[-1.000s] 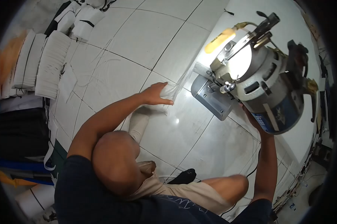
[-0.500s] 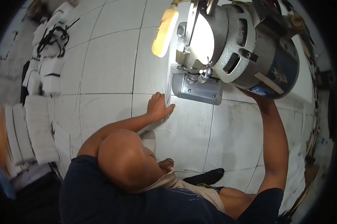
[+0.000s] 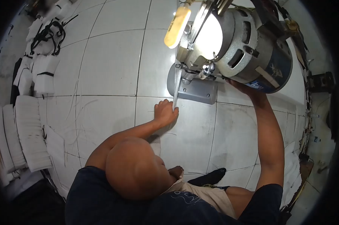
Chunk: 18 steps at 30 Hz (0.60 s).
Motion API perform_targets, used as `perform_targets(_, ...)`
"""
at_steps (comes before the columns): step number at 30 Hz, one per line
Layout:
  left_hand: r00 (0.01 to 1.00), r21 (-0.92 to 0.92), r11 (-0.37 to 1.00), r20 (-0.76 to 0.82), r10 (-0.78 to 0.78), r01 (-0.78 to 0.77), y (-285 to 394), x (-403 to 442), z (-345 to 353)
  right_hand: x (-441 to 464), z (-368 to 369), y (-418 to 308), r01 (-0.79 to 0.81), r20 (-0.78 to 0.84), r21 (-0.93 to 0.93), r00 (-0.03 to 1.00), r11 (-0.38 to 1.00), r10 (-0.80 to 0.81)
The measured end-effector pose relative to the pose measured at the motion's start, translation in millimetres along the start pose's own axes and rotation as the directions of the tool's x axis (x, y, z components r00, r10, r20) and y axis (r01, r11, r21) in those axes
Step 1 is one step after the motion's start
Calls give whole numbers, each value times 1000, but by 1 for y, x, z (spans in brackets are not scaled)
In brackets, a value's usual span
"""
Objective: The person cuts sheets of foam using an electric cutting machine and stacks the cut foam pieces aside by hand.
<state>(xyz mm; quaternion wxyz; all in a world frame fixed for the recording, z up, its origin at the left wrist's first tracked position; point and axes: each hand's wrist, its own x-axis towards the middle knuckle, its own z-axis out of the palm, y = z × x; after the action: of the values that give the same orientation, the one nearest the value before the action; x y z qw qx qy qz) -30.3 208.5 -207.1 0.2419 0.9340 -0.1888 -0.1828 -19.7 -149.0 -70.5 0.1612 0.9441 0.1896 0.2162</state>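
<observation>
My left hand [image 3: 165, 113] is closed on a thin translucent strip [image 3: 176, 90], which stretches up to the front of a cutting machine. The machine has a large grey motor [image 3: 239, 52], a flat metal base plate [image 3: 199, 90] on the floor and a yellow handle-shaped piece [image 3: 177, 27] on its left side. A bright light shines at its front. My right hand [image 3: 241, 87] reaches under the motor's lower edge; its fingers are mostly hidden behind the machine.
White tiles [image 3: 113, 71] cover the floor, with loose threads at the left. Stacks of white cut pieces [image 3: 28, 131] stand at the far left, with tied white bundles [image 3: 45, 73] above them. White material [image 3: 295, 78] lies behind the machine. A dark-socked foot [image 3: 208, 177] is near the bottom.
My left hand has gone from spread to closed on the strip. The view has turned, and the machine has come off the white material's edge onto more open tile in view.
</observation>
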Motion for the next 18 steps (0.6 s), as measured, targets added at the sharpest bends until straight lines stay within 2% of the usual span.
perform_targets(2,1000,12,1000,17,12,-12,12,-5,-1,-2,1,1,-39,42,77,998,996,36)
perform_targets(4,1000,18,1000,19,15,-16,20,-7,3,-5,2,2,-122,144,244,986,962,88)
perform_targets(5,1000,19,1000,21,13,-13,24,-8,6,-8,3,2,-123,140,249,986,961,90)
perform_targets(6,998,22,998,-29,53,-52,22,-9,8,-6,2,1,-22,28,-46,999,999,23)
perform_targets(7,998,19,999,-36,48,-47,19,-9,11,-4,1,-1,53,-60,-347,995,936,-78)
perform_targets(8,997,14,998,-42,59,-59,16,-10,14,-2,0,-3,59,-62,-348,994,936,-86)
perform_targets(10,997,12,998,-42,59,-59,20,-8,19,0,-3,0,44,-138,-167,988,985,-67)
perform_targets(11,997,25,998,-40,66,-65,21,-8,21,-1,-9,0,41,-136,-169,989,985,-65)
perform_targets(13,996,39,996,-40,84,-82,27,-7,20,-3,-20,3,61,-2,-358,998,932,-67)
perform_targets(17,995,50,995,-30,93,-91,34,-3,22,8,-16,-1,-4,-85,-286,996,958,-21)
perform_targets(18,993,51,993,-33,110,-108,34,-3,22,12,-22,1,100,-156,-573,961,813,-228)
